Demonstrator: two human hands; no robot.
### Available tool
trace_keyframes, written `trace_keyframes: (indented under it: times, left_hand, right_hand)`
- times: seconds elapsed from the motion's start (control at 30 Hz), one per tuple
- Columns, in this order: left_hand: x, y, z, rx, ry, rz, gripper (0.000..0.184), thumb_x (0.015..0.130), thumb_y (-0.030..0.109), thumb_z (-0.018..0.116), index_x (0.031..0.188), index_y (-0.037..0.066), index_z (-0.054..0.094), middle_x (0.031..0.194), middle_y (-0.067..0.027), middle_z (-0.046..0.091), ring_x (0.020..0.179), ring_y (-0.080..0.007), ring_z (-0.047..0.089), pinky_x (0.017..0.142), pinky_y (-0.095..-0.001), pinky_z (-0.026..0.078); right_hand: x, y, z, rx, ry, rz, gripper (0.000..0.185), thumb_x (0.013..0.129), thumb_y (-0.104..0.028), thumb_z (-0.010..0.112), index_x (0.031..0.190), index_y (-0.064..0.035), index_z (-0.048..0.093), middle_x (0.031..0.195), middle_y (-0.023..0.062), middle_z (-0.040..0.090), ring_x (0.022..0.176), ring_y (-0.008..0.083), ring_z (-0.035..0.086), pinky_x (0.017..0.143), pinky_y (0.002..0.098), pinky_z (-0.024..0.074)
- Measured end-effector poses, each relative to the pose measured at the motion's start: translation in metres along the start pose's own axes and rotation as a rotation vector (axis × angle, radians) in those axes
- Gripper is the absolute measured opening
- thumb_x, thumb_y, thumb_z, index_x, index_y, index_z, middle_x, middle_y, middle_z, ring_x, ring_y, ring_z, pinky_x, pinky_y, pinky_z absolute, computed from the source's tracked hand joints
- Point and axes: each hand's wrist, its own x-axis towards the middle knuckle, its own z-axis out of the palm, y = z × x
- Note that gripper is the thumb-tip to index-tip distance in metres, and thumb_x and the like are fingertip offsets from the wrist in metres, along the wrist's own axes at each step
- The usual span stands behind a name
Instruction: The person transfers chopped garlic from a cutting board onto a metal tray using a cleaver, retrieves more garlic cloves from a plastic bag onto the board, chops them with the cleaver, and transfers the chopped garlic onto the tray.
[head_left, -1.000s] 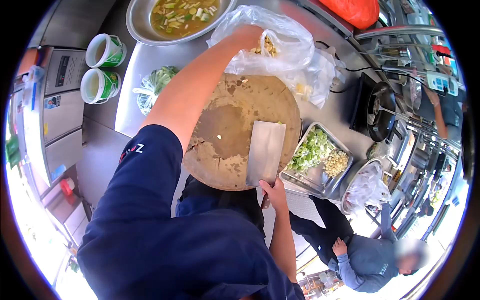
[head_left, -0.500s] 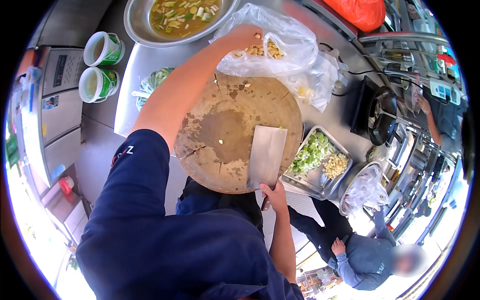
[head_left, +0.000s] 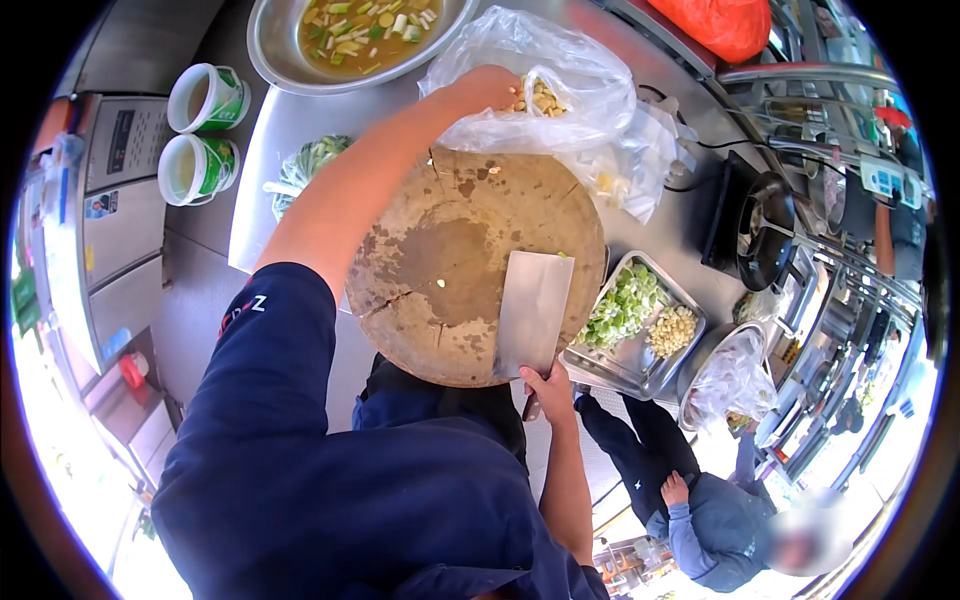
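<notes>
While two white-and-green buckets (head_left: 217, 165) stand beyond the left edge of the steel counter (head_left: 250, 170), a clear bag of leafy greens (head_left: 318, 155) lies just inside that edge, partly behind the person's forearm. Farther back along the same edge sits a metal basin (head_left: 280, 45) of brownish liquid and cut pieces. A round wooden chopping board (head_left: 450, 275) occupies the near edge. Beyond it, the left hand (head_left: 490, 88) reaches to a clear plastic bag (head_left: 592, 90) of pale pieces (head_left: 546, 98); its fingertips are hidden, so whether they grip anything I cannot tell. A cleaver (head_left: 535, 305) rests its broad blade over the board's right side, handle past the near rim, where the right hand's (head_left: 549, 392) fingers are wrapped around it. Just beside, near the counter's near edge, a metal tray (head_left: 622, 362) carries chopped greens (head_left: 622, 308) and, at its right, chopped pale bits (head_left: 672, 331). Farther right sits a black wok (head_left: 768, 228).
</notes>
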Motion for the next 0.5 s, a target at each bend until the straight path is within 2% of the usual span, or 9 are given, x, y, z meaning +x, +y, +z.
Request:
trace_keyframes:
  times: [0.03,0.1,0.13,0.23,0.3,0.37,0.43,0.5]
  left_hand:
    - [0.002,0.004,0.002,0.001,0.002,0.003,0.025,0.086,0.022,0.076,0.103,0.003,0.078,0.099,-0.0164,0.078,0.092,-0.0335,0.077,0.078,-0.0435,0.062]
    - [0.006,0.015,0.007,0.084,-0.097,-0.11,0.027,0.087,0.026,0.072,0.102,0.003,0.079,0.104,-0.0194,0.078,0.096,-0.0391,0.076,0.082,-0.0471,0.062]
    - [0.013,0.011,0.019,0.107,-0.16,-0.128,0.032,0.088,0.032,0.069,0.101,0.005,0.08,0.105,-0.0201,0.078,0.098,-0.0392,0.076,0.085,-0.0489,0.061]
    - [0.008,0.007,0.028,0.01,-0.155,-0.16,0.038,0.087,0.039,0.069,0.102,0.007,0.081,0.106,-0.0207,0.078,0.098,-0.0383,0.076,0.085,-0.0487,0.061]
    - [-0.002,0.028,0.012,0.077,-0.101,-0.11,0.037,0.089,0.038,0.068,0.109,0.009,0.08,0.107,-0.0204,0.078,0.098,-0.0384,0.076,0.084,-0.0488,0.06]
    - [0.006,0.018,0.021,0.011,-0.144,-0.183,0.037,0.093,0.037,0.066,0.116,0.009,0.076,0.105,-0.0189,0.078,0.096,-0.039,0.076,0.083,-0.0486,0.059]
    - [-0.01,0.036,-0.015,-0.282,-0.122,-0.282,0.039,0.095,0.035,0.067,0.121,0.007,0.071,0.103,-0.0177,0.078,0.094,-0.038,0.075,0.083,-0.0477,0.059]
    - [-0.014,0.0,0.006,-0.341,0.236,-0.052,0.038,0.094,0.034,0.071,0.123,0.008,0.07,0.1,-0.0159,0.078,0.09,-0.0343,0.075,0.082,-0.0457,0.059]
  right_hand:
    - [0.0,0.0,0.0,-0.003,-0.003,0.001,0.04,0.09,-0.03,0.087,0.109,-0.003,0.065,0.08,-0.0006,0.065,0.061,0.0093,0.06,0.055,0.0251,0.0472]
    - [0.001,0.0,-0.001,-0.01,0.008,-0.003,0.042,0.089,-0.032,0.088,0.109,-0.002,0.066,0.08,0.0002,0.066,0.062,0.0096,0.06,0.056,0.0259,0.0475]
    - [-0.001,0.001,0.0,-0.016,0.019,-0.003,0.045,0.088,-0.034,0.089,0.109,-0.001,0.067,0.08,0.001,0.067,0.063,0.0098,0.059,0.057,0.0266,0.0479]
    - [0.0,0.003,-0.001,-0.041,0.014,-0.024,0.043,0.089,-0.033,0.088,0.108,-0.0009,0.067,0.08,0.001,0.067,0.062,0.0103,0.059,0.057,0.0272,0.048]
    - [0.0,0.003,-0.001,-0.047,0.006,-0.058,0.043,0.089,-0.034,0.088,0.107,-0.0015,0.067,0.077,0.0015,0.066,0.061,0.0105,0.059,0.057,0.0282,0.0487]
    - [0.0,0.005,-0.003,-0.093,0.029,-0.014,0.041,0.089,-0.033,0.087,0.107,-0.002,0.066,0.076,0.0021,0.065,0.06,0.0108,0.059,0.057,0.0284,0.0488]
    - [-0.002,0.002,-0.001,-0.065,0.028,-0.032,0.038,0.09,-0.029,0.087,0.107,-0.0019,0.065,0.077,0.0012,0.064,0.061,0.0107,0.059,0.057,0.0281,0.0482]
    - [-0.003,-0.001,0.001,-0.056,0.048,-0.075,0.039,0.091,-0.03,0.086,0.106,-0.0017,0.065,0.075,0.0011,0.063,0.061,0.0106,0.059,0.056,0.0284,0.0484]
